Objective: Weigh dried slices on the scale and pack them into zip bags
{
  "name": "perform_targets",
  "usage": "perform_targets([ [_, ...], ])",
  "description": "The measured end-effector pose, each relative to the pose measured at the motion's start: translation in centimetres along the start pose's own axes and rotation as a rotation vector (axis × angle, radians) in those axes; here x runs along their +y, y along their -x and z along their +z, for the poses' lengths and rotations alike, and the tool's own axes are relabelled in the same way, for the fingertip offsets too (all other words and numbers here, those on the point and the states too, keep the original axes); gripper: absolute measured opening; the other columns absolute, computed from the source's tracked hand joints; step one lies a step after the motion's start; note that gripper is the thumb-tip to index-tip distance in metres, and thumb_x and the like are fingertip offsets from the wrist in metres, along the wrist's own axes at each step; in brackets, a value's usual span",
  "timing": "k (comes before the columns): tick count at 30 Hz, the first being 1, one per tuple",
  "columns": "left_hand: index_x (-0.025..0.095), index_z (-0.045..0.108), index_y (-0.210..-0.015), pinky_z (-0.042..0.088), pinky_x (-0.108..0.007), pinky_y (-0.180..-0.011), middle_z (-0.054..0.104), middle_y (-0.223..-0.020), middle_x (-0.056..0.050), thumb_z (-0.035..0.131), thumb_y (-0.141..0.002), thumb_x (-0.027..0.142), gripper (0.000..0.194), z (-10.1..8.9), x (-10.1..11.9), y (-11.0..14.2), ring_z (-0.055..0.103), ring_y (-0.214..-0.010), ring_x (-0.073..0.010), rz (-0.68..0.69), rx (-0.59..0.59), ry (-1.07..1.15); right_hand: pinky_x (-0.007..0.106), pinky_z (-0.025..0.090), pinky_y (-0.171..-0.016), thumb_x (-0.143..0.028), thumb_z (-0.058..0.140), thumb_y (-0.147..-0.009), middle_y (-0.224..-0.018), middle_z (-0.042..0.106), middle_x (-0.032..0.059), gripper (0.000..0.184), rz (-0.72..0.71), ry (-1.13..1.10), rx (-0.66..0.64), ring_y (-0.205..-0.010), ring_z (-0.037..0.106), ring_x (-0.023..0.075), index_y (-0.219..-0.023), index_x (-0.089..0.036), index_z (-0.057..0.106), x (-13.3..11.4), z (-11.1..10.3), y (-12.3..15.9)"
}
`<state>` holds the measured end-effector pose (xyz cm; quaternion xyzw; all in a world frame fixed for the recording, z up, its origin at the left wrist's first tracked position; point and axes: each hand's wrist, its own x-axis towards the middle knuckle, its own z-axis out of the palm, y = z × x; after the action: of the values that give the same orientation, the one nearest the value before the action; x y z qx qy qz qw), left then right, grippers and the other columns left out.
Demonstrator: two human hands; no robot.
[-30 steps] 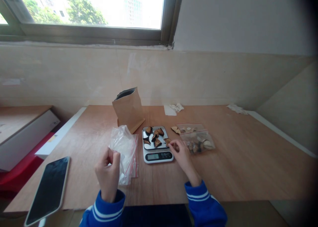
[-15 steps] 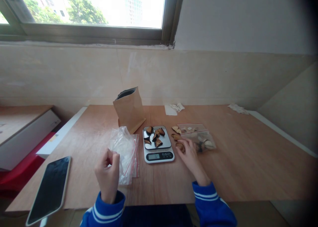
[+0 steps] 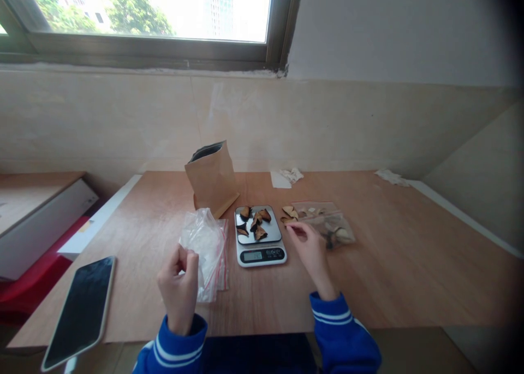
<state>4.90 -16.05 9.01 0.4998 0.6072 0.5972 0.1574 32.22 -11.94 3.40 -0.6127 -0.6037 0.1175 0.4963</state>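
Holding: left hand (image 3: 179, 284), fingers pinched together on the near edge of the clear plastic bag (image 3: 204, 243), which lay crumpled on the table (image 3: 393, 265).
Sleeves: blue with white stripes, cut off by the bottom edge.
Phone (image 3: 79, 311): dark screen, lay at the near left table edge, corner hanging off.
Right hand (image 3: 311, 251): fingertips drawn together just right of the scale; hard to tell whether a piece was pinched.
Scale (image 3: 260, 243): display digits too small to read; dried slices (image 3: 254, 224) rested on its plate.
Zip bag (image 3: 327, 224): more slices inside, contents blurred; loose slices (image 3: 289, 213) beside it.
Paper pouch (image 3: 210, 180): stood open behind the scale.
Crumpled tissue (image 3: 291, 175): lay near the wall.
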Motion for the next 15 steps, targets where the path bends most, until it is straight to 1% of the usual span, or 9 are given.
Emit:
perform_targets([
  [2, 0.02, 0.03, -0.056, 0.025, -0.021, -0.047, 0.026, -0.053, 0.007, 0.056, -0.076, 0.02, 0.033, 0.0, 0.0, 0.1, 0.027, -0.049, -0.0071, -0.003, -0.005, -0.002, 0.035, 0.049, -0.077, -0.045, 0.052, -0.088, -0.094, 0.067, 0.0097, 0.031, -0.018, -0.047, -0.059, -0.085, 0.062, 0.0216, -0.092, -0.018, 0.068, -0.7, 0.8, -0.5],
  [4, 0.02, 0.03, -0.055, 0.025, -0.022, -0.047, 0.026, -0.053, 0.007, 0.056, -0.076, 0.02, 0.033, -0.1, 0.0, 0.1, 0.027, -0.049, -0.0072, 0.0, -0.006, -0.004, 0.035, 0.049, -0.078, -0.047, 0.054, -0.087, -0.096, 0.064, 0.0099, 0.033, -0.021, -0.063, -0.104, -0.088, 0.061, 0.0216, -0.093, -0.019, 0.071, -0.8, 1.8, -0.8],
  [8, 0.02, 0.029, -0.055, 0.025, -0.022, -0.047, 0.026, -0.053, 0.007, 0.055, -0.077, 0.02, 0.034, -0.3, 0.0, 0.2, 0.027, -0.049, -0.0073, 0.002, -0.005, -0.004, 0.038, 0.047, -0.083, -0.05, 0.055, -0.085, -0.095, 0.059, 0.0089, 0.035, 0.01, -0.016, -0.117, -0.094, 0.059, 0.0229, -0.089, -0.021, 0.074, 0.1, 3.2, -0.5],
  [10, 0.02, 0.029, -0.056, 0.025, -0.022, -0.047, 0.026, -0.053, 0.007, 0.055, -0.077, 0.02, 0.034, -0.4, -0.1, 0.2, 0.027, -0.049, -0.0074, 0.002, -0.007, 0.001, 0.04, 0.046, -0.086, -0.049, 0.052, -0.087, -0.094, 0.057, 0.0086, 0.036, 0.025, -0.015, -0.091, -0.095, 0.058, 0.0231, -0.093, -0.021, 0.074, 0.1, 3.2, 0.0],
  [12, 0.02, 0.029, -0.056, 0.025, -0.022, -0.047, 0.026, -0.054, 0.007, 0.055, -0.078, 0.021, 0.034, -0.2, -0.2, 0.1, 0.027, -0.049, -0.0076, 0.001, -0.017, 0.011, 0.04, 0.045, -0.088, -0.047, 0.048, -0.09, -0.094, 0.056, 0.0085, 0.037, 0.04, -0.04, -0.024, -0.096, 0.056, 0.0228, -0.099, -0.021, 0.072, -0.5, 2.7, 0.7],
  [14, 0.02, 0.028, -0.056, 0.025, -0.022, -0.047, 0.026, -0.054, 0.006, 0.054, -0.079, 0.022, 0.034, 0.2, -0.3, 0.1, 0.027, -0.049, -0.0077, -0.004, -0.038, 0.028, 0.038, 0.045, -0.087, -0.043, 0.044, -0.093, -0.093, 0.056, 0.0084, 0.036, 0.048, -0.088, 0.017, -0.095, 0.056, 0.0221, -0.1, -0.02, 0.071, -1.9, 2.3, 1.5],
  [15, 0.02, 0.028, -0.057, 0.025, -0.022, -0.047, 0.026, -0.054, 0.006, 0.054, -0.08, 0.022, 0.035, 0.4, -0.3, 0.1, 0.027, -0.049, -0.0078, -0.005, -0.052, 0.039, 0.037, 0.046, -0.086, -0.042, 0.042, -0.094, -0.093, 0.056, 0.0082, 0.036, 0.046, -0.123, 0.005, -0.094, 0.056, 0.0216, -0.098, -0.02, 0.07, -2.8, 2.1, 2.0],
])
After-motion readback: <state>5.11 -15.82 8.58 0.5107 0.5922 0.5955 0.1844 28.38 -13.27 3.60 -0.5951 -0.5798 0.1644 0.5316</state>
